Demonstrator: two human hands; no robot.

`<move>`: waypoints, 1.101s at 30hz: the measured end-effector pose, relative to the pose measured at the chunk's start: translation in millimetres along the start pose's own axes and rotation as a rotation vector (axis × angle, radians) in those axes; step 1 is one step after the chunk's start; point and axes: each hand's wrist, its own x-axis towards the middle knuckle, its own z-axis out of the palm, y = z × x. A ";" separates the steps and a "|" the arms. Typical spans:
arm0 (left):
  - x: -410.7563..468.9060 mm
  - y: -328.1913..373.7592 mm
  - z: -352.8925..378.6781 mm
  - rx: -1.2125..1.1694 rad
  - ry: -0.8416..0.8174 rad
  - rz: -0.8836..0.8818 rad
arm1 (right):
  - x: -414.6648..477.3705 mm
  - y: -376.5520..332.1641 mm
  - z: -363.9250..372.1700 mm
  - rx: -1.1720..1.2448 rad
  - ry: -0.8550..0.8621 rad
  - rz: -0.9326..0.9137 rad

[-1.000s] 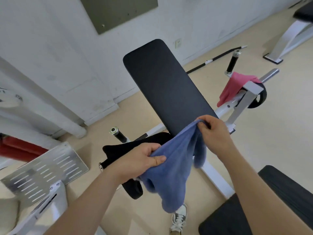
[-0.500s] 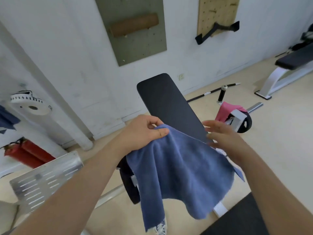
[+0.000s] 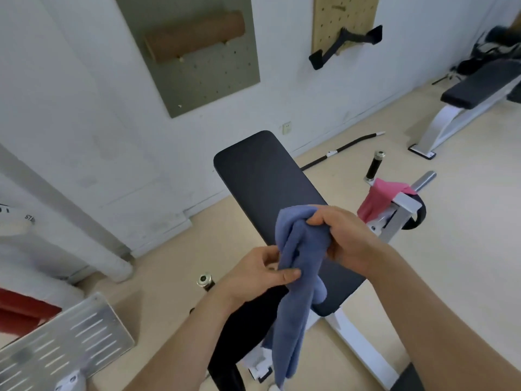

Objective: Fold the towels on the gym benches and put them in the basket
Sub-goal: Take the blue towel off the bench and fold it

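A blue towel (image 3: 296, 292) hangs bunched in front of me over the black padded bench (image 3: 267, 184). My right hand (image 3: 346, 235) grips its gathered top edge. My left hand (image 3: 259, 275) pinches the towel lower down, between thumb and fingers. The rest of the towel dangles in a narrow strip toward the floor. A pink towel (image 3: 377, 198) is draped over the bench's white frame to the right. A black cloth (image 3: 245, 328) hangs off the bench's left side, below my left forearm. No basket is in view.
A second bench (image 3: 479, 88) stands at the far right. A thin bar (image 3: 338, 150) lies on the floor by the wall. A slotted metal plate (image 3: 64, 342) is at the lower left, with a red object (image 3: 22, 309) beside it. Pegboards hang on the wall.
The towel was spread open between my hands; now it is gathered into a bunch. My right hand has closed on the top, and my left hand has slid down the towel.
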 end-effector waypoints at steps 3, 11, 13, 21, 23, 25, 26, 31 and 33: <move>21.8 4.5 -30.1 -0.103 0.015 0.035 | 22.1 -12.5 -9.9 0.074 0.136 0.075; 78.8 50.0 -62.5 -0.031 -0.033 0.116 | 57.3 -71.9 -52.9 0.075 0.255 -0.038; 87.6 52.6 -75.2 -0.043 -0.179 0.038 | 69.4 -94.0 -81.3 0.113 0.266 -0.076; 181.0 29.1 -114.1 -0.356 0.095 -0.121 | 201.5 -120.2 -163.0 -0.469 0.238 -0.031; 218.3 -7.9 -126.0 -0.124 0.254 -0.234 | 252.8 -96.1 -176.5 -0.633 0.260 0.017; 252.7 -51.8 -136.0 0.058 0.405 -0.340 | 305.3 -63.2 -187.5 -0.728 0.294 0.055; 268.3 -72.3 -140.2 0.095 0.478 -0.383 | 331.4 -44.0 -192.8 -0.769 0.316 0.066; 332.8 -145.5 -170.0 0.335 0.735 -0.455 | 440.7 30.9 -197.4 -0.895 0.322 0.091; 350.9 -162.7 -187.7 0.439 0.783 -0.414 | 477.8 46.3 -192.1 -0.883 0.310 0.052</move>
